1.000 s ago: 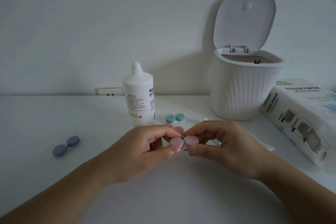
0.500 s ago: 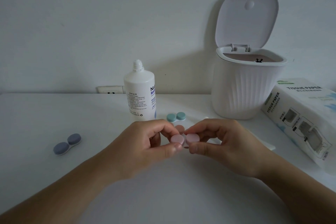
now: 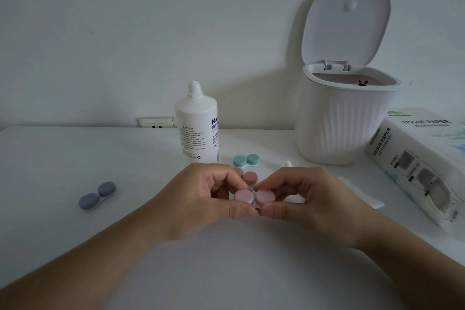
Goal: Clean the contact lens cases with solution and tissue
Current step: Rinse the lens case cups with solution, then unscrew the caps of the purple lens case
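Note:
A pale pink lens case [image 3: 253,198] with both caps on is held above the table between my hands. My left hand [image 3: 201,196] pinches its left cap and my right hand [image 3: 304,199] pinches its right cap. Behind them lie a brownish-pink case [image 3: 249,177], partly hidden by my fingers, and a teal case [image 3: 246,160]. A blue-grey case [image 3: 97,195] lies far left. The white solution bottle [image 3: 196,123] stands uncapped behind my left hand. A flat tissue [image 3: 362,194] lies right of my right hand.
A white ribbed bin [image 3: 344,123] with its lid up stands at the back right. A tissue paper pack [image 3: 422,163] lies at the right edge. A small white cap [image 3: 288,163] sits behind my right hand. A wall socket [image 3: 156,123] sits behind the white table [image 3: 63,153].
Both hands stay on the pink case with barely any movement; the view has shifted slightly.

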The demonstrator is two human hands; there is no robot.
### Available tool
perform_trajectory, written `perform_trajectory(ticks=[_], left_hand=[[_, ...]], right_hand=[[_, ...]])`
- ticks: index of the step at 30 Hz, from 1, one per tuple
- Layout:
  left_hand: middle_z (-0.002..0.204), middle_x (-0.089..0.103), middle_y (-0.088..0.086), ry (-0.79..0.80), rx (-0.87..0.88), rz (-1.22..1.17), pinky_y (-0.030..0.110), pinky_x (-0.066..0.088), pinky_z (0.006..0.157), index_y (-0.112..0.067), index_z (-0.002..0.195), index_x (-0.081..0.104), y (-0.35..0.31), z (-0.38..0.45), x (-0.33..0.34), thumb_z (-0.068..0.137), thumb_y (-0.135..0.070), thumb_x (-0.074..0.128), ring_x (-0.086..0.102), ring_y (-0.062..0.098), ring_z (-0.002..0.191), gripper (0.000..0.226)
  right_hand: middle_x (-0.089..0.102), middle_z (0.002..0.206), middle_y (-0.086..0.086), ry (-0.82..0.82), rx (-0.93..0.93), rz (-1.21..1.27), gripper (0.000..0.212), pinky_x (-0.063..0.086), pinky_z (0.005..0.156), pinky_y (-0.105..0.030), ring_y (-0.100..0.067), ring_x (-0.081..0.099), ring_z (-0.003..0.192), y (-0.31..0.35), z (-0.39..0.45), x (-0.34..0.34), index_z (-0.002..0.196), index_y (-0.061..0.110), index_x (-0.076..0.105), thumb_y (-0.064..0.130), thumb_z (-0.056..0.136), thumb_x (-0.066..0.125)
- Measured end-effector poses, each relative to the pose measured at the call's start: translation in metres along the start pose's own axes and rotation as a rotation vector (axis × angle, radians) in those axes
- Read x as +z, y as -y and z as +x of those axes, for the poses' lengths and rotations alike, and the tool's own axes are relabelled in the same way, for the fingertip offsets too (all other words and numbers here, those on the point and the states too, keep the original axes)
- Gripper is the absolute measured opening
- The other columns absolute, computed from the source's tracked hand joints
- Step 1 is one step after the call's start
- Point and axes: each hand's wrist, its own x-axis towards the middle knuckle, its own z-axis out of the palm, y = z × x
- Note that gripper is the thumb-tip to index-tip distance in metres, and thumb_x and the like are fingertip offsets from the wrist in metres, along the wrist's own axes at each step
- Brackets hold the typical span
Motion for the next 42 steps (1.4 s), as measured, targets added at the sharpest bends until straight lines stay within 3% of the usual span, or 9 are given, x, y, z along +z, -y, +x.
perform_trajectory(ticks=[7, 12, 14, 18, 26, 32, 36, 39, 42], left_hand=[[0.054, 0.043, -0.003, -0.074, 0.046, 0.266, -0.006, 0.033, 0.059, -0.03, 0.079, 0.075, 0.002, -0.003, 0.002, 0.076, -0.021, 0.089, 0.053, -0.015, 0.054, 0.017], [0.068, 0.052, -0.018, -0.154, 0.161, 0.455, 0.0, 0.034, 0.062, -0.027, 0.084, 0.077, 0.005, -0.003, 0.002, 0.073, -0.03, 0.091, 0.05, -0.012, 0.061, 0.018], [0.078, 0.055, -0.02, -0.16, 0.135, 0.491, 0.005, 0.036, 0.064, -0.03, 0.087, 0.076, 0.009, -0.001, 0.003, 0.074, -0.039, 0.088, 0.053, -0.018, 0.074, 0.02], [0.08, 0.056, -0.013, -0.171, 0.056, 0.603, 0.027, 0.046, 0.064, -0.039, 0.091, 0.07, 0.015, -0.001, 0.002, 0.07, -0.07, 0.07, 0.056, 0.002, 0.073, 0.037], [0.06, 0.056, -0.023, -0.241, -0.092, 0.677, 0.017, 0.031, 0.051, -0.039, 0.072, 0.063, 0.016, -0.02, -0.026, 0.078, -0.058, 0.073, 0.048, 0.002, 0.052, 0.022], [0.092, 0.06, -0.022, -0.49, -0.148, 0.858, 0.025, 0.044, 0.057, -0.036, 0.074, 0.062, 0.025, -0.065, -0.073, 0.083, -0.048, 0.074, 0.056, 0.003, 0.066, 0.019], [0.089, 0.057, -0.017, -0.64, -0.203, 0.942, 0.028, 0.047, 0.063, -0.033, 0.073, 0.06, 0.028, -0.097, -0.106, 0.083, -0.036, 0.079, 0.057, 0.002, 0.074, 0.022], [0.096, 0.057, -0.019, -0.712, -0.296, 0.982, 0.028, 0.045, 0.069, -0.035, 0.089, 0.063, 0.035, -0.114, -0.118, 0.084, -0.049, 0.073, 0.054, 0.001, 0.083, 0.018], [0.103, 0.057, -0.019, -0.71, -0.409, 0.959, 0.032, 0.05, 0.08, -0.034, 0.104, 0.064, 0.042, -0.123, -0.123, 0.081, -0.055, 0.07, 0.059, 0.008, 0.096, 0.032]], right_hand=[[0.074, 0.089, 0.014, 0.022, 0.028, -0.107, 0.018, 0.05, 0.073, -0.011, -0.001, 0.068, 0.081, -0.002, 0.0, -0.002, 0.095, 0.034, 0.077, 0.029, 0.079, 0.084], [0.066, 0.087, 0.012, -0.036, 0.004, -0.305, 0.017, 0.049, 0.069, -0.024, -0.013, 0.06, 0.077, -0.005, 0.004, 0.001, 0.093, 0.035, 0.076, 0.043, 0.079, 0.08], [0.063, 0.082, 0.011, -0.067, 0.003, -0.352, 0.023, 0.046, 0.064, -0.02, -0.011, 0.058, 0.074, -0.007, 0.007, 0.003, 0.09, 0.034, 0.075, 0.051, 0.075, 0.077], [0.059, 0.078, 0.013, -0.109, 0.017, -0.463, 0.017, 0.039, 0.061, -0.013, -0.003, 0.054, 0.071, -0.014, 0.01, 0.006, 0.088, 0.03, 0.074, 0.044, 0.078, 0.077], [0.059, 0.086, 0.008, -0.111, 0.029, -0.602, 0.02, 0.046, 0.075, -0.023, -0.006, 0.054, 0.081, -0.016, 0.014, 0.011, 0.092, 0.025, 0.074, 0.043, 0.084, 0.071], [0.059, 0.088, 0.009, -0.081, 0.076, -0.611, 0.025, 0.043, 0.074, -0.021, -0.002, 0.052, 0.08, -0.015, 0.013, 0.01, 0.095, 0.03, 0.074, 0.05, 0.08, 0.072], [0.06, 0.084, 0.012, -0.082, 0.085, -0.546, 0.034, 0.04, 0.069, -0.017, 0.003, 0.053, 0.08, -0.013, 0.009, 0.008, 0.087, 0.042, 0.071, 0.067, 0.066, 0.062], [0.061, 0.082, 0.013, -0.116, 0.07, -0.522, 0.012, 0.036, 0.066, -0.01, 0.006, 0.053, 0.085, -0.013, 0.009, 0.01, 0.072, 0.06, 0.06, 0.07, 0.065, 0.06], [0.061, 0.082, 0.012, -0.14, 0.059, -0.517, 0.018, 0.041, 0.067, -0.017, 0.004, 0.054, 0.084, -0.015, 0.008, 0.01, 0.073, 0.057, 0.059, 0.073, 0.066, 0.057]])
